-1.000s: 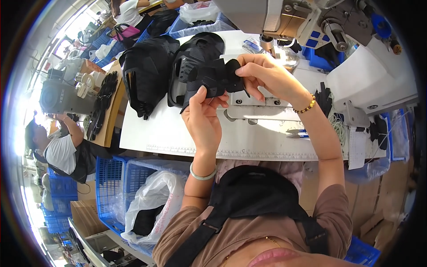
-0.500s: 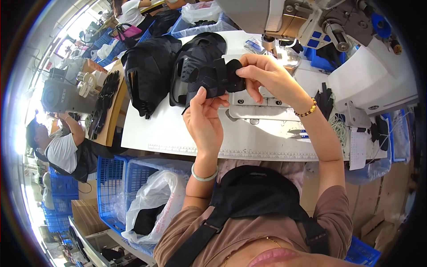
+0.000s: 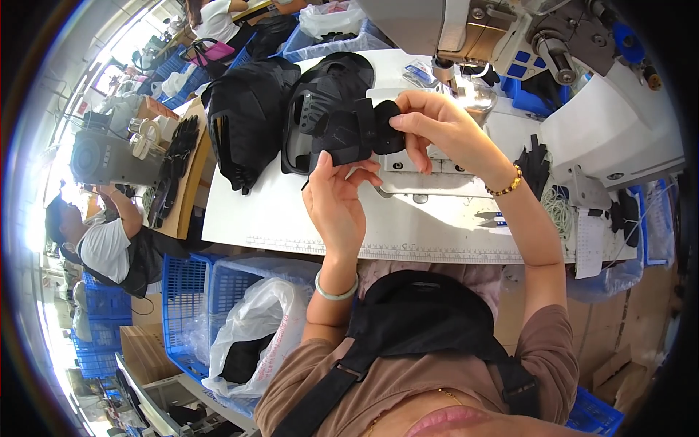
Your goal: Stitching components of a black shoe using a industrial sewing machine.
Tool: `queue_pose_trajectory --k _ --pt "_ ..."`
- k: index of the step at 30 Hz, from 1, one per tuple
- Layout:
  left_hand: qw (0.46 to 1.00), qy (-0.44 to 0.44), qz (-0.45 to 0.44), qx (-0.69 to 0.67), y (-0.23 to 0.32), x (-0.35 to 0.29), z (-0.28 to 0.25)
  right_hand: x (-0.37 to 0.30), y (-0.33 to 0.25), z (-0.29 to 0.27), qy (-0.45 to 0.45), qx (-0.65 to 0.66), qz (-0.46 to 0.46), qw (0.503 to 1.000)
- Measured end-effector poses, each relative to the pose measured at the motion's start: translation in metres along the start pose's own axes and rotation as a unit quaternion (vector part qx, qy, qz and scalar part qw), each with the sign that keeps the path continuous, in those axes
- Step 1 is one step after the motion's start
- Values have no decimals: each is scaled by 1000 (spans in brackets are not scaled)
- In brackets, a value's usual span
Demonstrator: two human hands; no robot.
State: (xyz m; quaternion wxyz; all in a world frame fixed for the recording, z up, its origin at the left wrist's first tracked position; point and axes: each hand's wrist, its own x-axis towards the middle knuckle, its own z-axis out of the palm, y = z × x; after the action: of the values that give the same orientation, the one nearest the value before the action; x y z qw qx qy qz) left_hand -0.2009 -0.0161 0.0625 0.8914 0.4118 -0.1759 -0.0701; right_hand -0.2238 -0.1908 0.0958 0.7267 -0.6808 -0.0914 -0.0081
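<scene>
Between my two hands a black fabric piece with a strap band across it is held up above the white table. My left hand is closed on its lower edge, thumb on top and the other fingers partly underneath. My right hand pinches the rounded black end at the right between thumb and fingers. Just behind the held piece lies a black padded item with a hard ribbed part, partly hidden by it. A second black padded item lies to its left.
A sewing machine stands at the right, its head above the far table edge. Small snips, black strips and a thread bundle lie beside my right forearm. Below left is a blue basket with a plastic bag. A co-worker sits at far left.
Both hands keep hold of the black fabric piece, which has barely moved. My left thumb has slid a little to the left and down along its edge.
</scene>
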Motion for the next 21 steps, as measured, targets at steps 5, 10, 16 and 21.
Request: queue_pose_trajectory --k 5,10,16,21 --pt "954 12 150 258 11 -25 -15 -4 -1 -1 -1 9 -3 1000" --pt "827 -61 311 464 44 18 -9 -5 0 -4 -12 -16 -6 1000" --pt "872 -290 -110 379 70 48 -20 -6 -2 7 -27 -23 -19 999" --pt "810 -388 -104 427 66 70 -29 -10 -1 7 -27 -20 -7 999"
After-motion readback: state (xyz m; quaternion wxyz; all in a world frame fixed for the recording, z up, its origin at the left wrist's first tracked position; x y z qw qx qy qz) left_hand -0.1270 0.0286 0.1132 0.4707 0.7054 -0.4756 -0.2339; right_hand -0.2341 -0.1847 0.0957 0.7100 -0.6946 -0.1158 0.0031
